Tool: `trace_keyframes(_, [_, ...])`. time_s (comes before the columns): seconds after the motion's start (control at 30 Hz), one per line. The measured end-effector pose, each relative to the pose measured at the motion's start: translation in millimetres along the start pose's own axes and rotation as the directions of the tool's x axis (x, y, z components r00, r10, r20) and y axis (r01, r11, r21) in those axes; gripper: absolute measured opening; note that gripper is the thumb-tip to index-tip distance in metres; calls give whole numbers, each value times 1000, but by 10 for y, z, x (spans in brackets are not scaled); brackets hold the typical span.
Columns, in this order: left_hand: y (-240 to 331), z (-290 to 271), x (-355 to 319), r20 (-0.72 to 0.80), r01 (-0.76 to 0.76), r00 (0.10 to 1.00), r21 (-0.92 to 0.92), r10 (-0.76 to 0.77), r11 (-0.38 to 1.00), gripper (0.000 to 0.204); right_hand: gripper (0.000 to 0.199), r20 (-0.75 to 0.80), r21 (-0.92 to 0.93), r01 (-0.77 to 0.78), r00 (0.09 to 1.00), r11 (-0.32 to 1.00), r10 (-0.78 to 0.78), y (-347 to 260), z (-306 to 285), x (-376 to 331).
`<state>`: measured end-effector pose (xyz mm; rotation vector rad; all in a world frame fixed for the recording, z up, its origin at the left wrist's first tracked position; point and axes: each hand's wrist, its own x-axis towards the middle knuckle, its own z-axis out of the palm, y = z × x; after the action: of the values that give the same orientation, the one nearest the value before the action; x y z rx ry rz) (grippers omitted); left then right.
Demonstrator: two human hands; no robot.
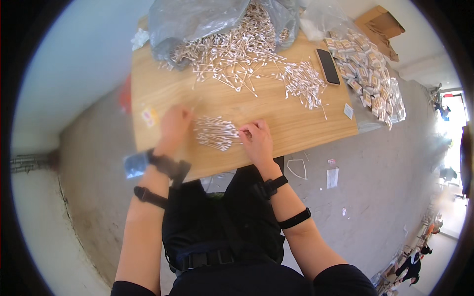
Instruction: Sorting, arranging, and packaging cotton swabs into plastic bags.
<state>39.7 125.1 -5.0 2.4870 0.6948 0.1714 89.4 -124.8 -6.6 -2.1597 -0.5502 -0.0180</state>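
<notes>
Hands gather a cotton swab bundle [216, 133] near the wooden table's [296, 128] front edge: left hand [174, 126] blurred, grip unclear, right hand [256, 140] pinching swabs; a careless sweep could scatter them floorward.

A small heap of white-tipped cotton swabs [216, 133] lay loosely fanned, mostly crosswise, near the front edge of the wooden worktop [296, 123].

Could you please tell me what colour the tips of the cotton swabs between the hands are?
White, on pale sticks; the cotton swabs show best in the head view.
</notes>
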Motion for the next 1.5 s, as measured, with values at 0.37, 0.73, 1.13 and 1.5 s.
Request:
trace_keyframes(0.37, [512,51,310,250,-533,815,-33,523,846,12,10,-9,-6,7,1000,1000,-7,21,27,-9])
trace_keyframes(0.73, [582,266,-683,197,-558,828,204,525,805,90,13,88,438,-259,965,861,246,113,8,386])
trace_keyframes(1.13, [722,525,-729,42,-384,922,220,384,897,96,24,102,505,-251,967,826,232,19,367,605])
trace_keyframes(1.5, [778,536,-307,1,-225,971,335,238,915,95,27,74,593,-397,893,701,443,80,41,90])
